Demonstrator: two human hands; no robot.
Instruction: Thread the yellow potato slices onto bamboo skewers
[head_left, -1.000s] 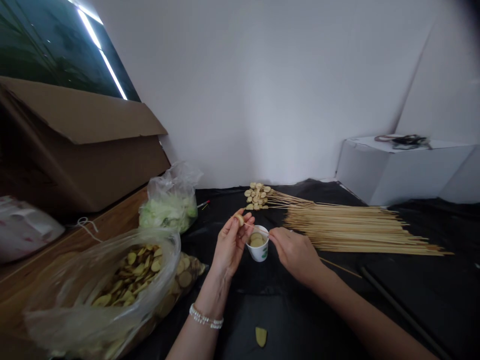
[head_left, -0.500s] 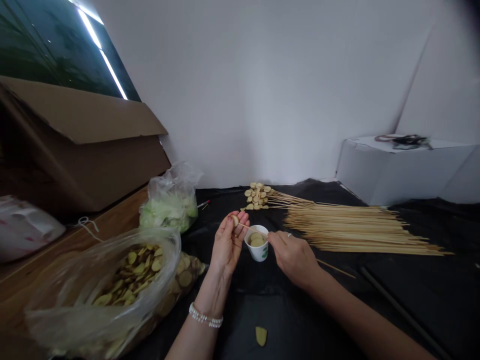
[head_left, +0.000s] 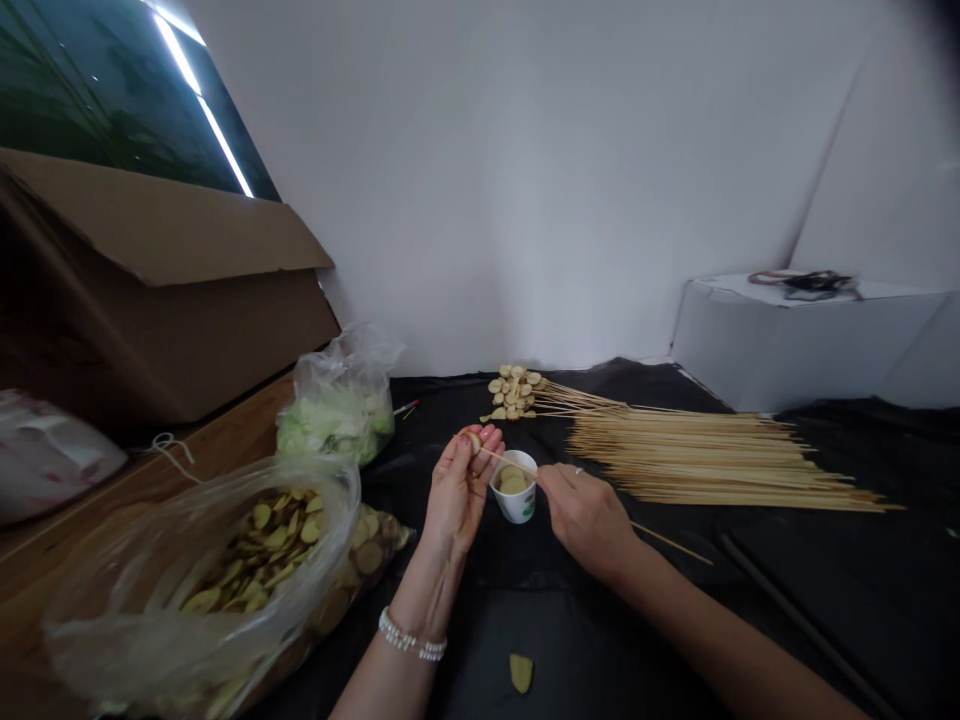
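My left hand (head_left: pixel 459 490) pinches a small round potato slice (head_left: pixel 472 441) at its fingertips, above the black table cover. My right hand (head_left: pixel 581 512) grips a thin bamboo skewer (head_left: pixel 504 462) whose tip runs into that slice; the skewer's tail sticks out behind the hand. Between both hands stands a small white paper cup (head_left: pixel 517 488) with a few slices in it.
A clear bag of potato slices (head_left: pixel 225 570) lies at the left, a bag of green leaves (head_left: pixel 339 415) behind it. A heap of bare skewers (head_left: pixel 712 455) and several loaded ones (head_left: pixel 514 392) lie ahead. One loose slice (head_left: pixel 521 672) lies near. A cardboard box (head_left: pixel 165 290) stands left, a white box (head_left: pixel 795 340) right.
Both hands shifted slightly left and toward the cup, and the slice has slid a little along the skewer tip. Nothing else moved.
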